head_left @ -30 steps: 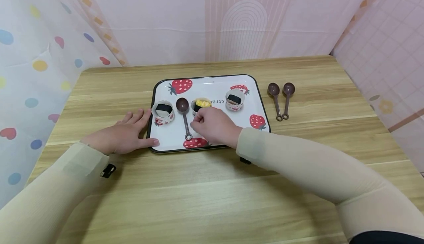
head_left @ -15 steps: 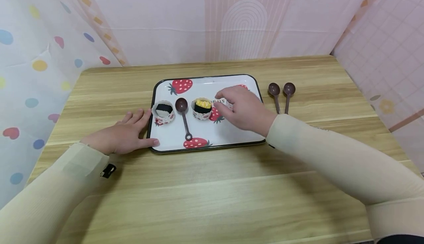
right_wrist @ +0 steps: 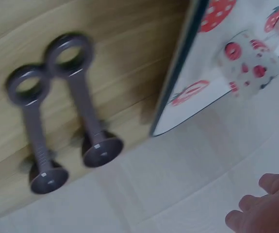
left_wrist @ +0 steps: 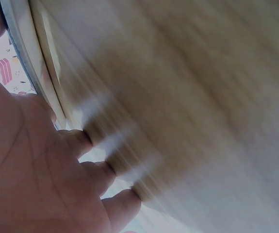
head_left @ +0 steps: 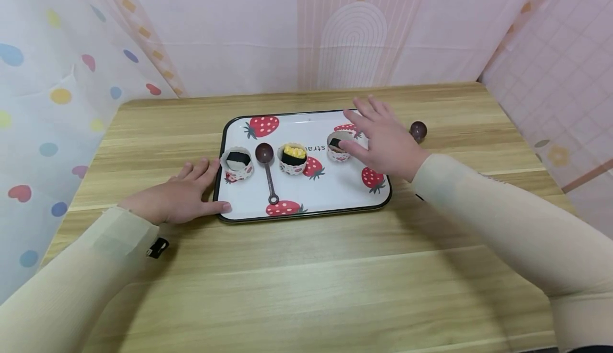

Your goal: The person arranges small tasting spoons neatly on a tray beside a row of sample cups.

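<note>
My left hand rests at the left rim of a white strawberry-print tray, fingers spread on the table side and thumb over the corner. Over the tray's right edge hovers my right hand, fingers extended and nothing held. Its thumb overlaps a paper baking cup holding a toy sushi piece with a black band. Another cup at mid-tray holds sushi topped with yellow. A third cup, with white-and-black sushi, stands on the left. Between these two lies a brown measuring spoon.
Right of the tray, two more brown measuring spoons, one nearer the tray and one farther, lie side by side on the wooden table. In the head view my right hand hides one of them. Printed curtains hang behind the table.
My right hand has left the middle cup, moved right across the tray and spread its fingers near the right cup, now covering a loose spoon. The left hand stays put.
</note>
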`<state>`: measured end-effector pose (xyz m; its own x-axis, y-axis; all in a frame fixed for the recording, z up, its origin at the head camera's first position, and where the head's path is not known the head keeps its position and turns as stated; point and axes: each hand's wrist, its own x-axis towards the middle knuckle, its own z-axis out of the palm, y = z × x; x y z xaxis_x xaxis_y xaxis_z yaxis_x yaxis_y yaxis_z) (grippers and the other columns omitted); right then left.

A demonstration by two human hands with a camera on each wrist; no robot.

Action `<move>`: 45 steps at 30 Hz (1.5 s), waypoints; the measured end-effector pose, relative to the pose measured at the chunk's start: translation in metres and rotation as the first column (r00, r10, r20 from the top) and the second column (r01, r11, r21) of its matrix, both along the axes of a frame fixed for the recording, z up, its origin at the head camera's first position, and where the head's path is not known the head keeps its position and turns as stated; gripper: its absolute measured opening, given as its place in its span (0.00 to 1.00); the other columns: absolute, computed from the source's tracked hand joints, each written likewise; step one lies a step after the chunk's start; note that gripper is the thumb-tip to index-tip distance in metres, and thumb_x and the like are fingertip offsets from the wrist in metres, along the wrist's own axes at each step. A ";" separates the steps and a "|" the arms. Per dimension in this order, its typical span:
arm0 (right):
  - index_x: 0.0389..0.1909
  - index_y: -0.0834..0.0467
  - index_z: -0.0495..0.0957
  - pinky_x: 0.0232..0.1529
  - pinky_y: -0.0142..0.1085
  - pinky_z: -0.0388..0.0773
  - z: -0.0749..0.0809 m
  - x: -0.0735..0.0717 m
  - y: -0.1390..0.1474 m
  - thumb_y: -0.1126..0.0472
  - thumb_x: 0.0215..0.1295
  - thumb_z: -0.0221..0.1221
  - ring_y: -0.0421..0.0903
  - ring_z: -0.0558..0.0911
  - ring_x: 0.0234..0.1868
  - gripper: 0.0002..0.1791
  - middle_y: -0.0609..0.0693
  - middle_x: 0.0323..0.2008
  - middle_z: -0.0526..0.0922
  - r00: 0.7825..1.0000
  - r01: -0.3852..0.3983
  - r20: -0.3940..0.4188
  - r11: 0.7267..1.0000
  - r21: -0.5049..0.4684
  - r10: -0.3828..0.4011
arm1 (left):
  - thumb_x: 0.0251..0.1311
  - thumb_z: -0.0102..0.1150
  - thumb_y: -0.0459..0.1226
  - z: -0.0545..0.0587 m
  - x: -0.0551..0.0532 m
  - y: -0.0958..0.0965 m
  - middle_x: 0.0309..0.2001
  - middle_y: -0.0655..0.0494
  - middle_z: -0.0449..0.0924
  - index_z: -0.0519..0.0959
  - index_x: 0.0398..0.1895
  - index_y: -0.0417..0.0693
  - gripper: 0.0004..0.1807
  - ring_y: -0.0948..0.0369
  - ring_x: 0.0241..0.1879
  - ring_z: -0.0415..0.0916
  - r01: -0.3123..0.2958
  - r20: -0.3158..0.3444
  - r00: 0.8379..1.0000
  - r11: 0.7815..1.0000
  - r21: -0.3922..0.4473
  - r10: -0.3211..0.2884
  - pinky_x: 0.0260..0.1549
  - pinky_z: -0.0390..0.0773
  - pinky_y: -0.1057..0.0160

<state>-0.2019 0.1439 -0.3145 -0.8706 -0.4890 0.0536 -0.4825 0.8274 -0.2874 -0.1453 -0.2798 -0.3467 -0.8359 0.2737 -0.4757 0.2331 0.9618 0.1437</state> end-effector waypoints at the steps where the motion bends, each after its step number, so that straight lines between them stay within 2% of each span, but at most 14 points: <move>1: 0.84 0.53 0.58 0.85 0.59 0.33 0.000 -0.001 0.003 0.33 0.77 0.51 0.63 0.40 0.87 0.44 0.57 0.86 0.46 1.000 0.007 0.004 1.000 0.006 -0.007 | 0.60 0.46 0.80 0.000 0.000 0.000 0.83 0.25 0.33 0.35 0.86 0.38 0.71 0.20 0.78 0.32 0.000 0.000 1.000 1.000 0.000 0.000 0.74 0.45 0.23; 9: 0.84 0.54 0.54 0.84 0.63 0.32 -0.001 -0.008 0.028 0.34 0.79 0.49 0.68 0.38 0.86 0.43 0.62 0.86 0.44 0.999 0.054 0.002 0.998 0.029 -0.054 | 0.60 0.46 0.80 0.002 0.000 0.001 0.83 0.26 0.33 0.35 0.86 0.39 0.70 0.20 0.78 0.32 -0.001 -0.001 1.000 1.000 -0.004 0.001 0.74 0.45 0.22; 20: 0.86 0.55 0.48 0.83 0.63 0.29 -0.005 -0.013 0.059 0.31 0.79 0.44 0.68 0.34 0.86 0.47 0.61 0.86 0.38 0.994 0.101 0.032 0.995 0.021 -0.101 | 0.60 0.46 0.80 0.003 0.001 0.001 0.83 0.26 0.33 0.35 0.86 0.38 0.71 0.20 0.78 0.33 0.002 -0.005 1.000 1.000 0.000 -0.002 0.74 0.45 0.22; 27: 0.85 0.58 0.51 0.83 0.65 0.33 -0.007 -0.013 0.069 0.39 0.82 0.48 0.72 0.37 0.85 0.42 0.66 0.85 0.42 0.993 0.114 0.033 0.993 0.038 -0.115 | 0.61 0.48 0.79 -0.001 0.000 -0.001 0.84 0.27 0.34 0.35 0.86 0.39 0.70 0.21 0.79 0.32 -0.005 -0.010 1.000 1.000 0.015 0.005 0.74 0.45 0.22; 32: 0.85 0.58 0.51 0.83 0.66 0.34 -0.008 -0.012 0.076 0.41 0.85 0.42 0.72 0.37 0.84 0.38 0.66 0.85 0.42 0.991 0.117 0.048 0.990 0.073 -0.121 | 0.58 0.46 0.82 -0.005 -0.001 -0.003 0.84 0.27 0.34 0.35 0.86 0.39 0.72 0.21 0.79 0.32 -0.006 -0.010 1.000 1.000 0.018 0.006 0.74 0.44 0.22; 36: 0.85 0.57 0.49 0.82 0.67 0.34 -0.010 -0.012 0.083 0.40 0.85 0.39 0.72 0.36 0.84 0.38 0.66 0.85 0.41 0.989 0.126 0.060 0.988 0.094 -0.132 | 0.60 0.47 0.80 -0.002 0.001 -0.001 0.84 0.27 0.34 0.35 0.86 0.39 0.70 0.21 0.79 0.32 -0.011 -0.006 1.000 1.000 0.011 0.011 0.74 0.45 0.22; 45: 0.85 0.60 0.51 0.82 0.68 0.37 -0.013 -0.011 0.093 0.44 0.86 0.41 0.75 0.39 0.83 0.37 0.70 0.84 0.44 0.988 0.132 0.064 0.980 0.149 -0.143 | 0.63 0.49 0.77 0.001 0.002 0.002 0.84 0.27 0.33 0.35 0.86 0.38 0.68 0.21 0.79 0.32 -0.011 -0.004 1.000 1.000 0.007 0.011 0.75 0.46 0.23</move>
<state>-0.2131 0.2368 -0.3277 -0.9289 -0.3626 -0.0754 -0.3434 0.9195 -0.1913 -0.1434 -0.2782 -0.3458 -0.8409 0.2677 -0.4704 0.2230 0.9633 0.1496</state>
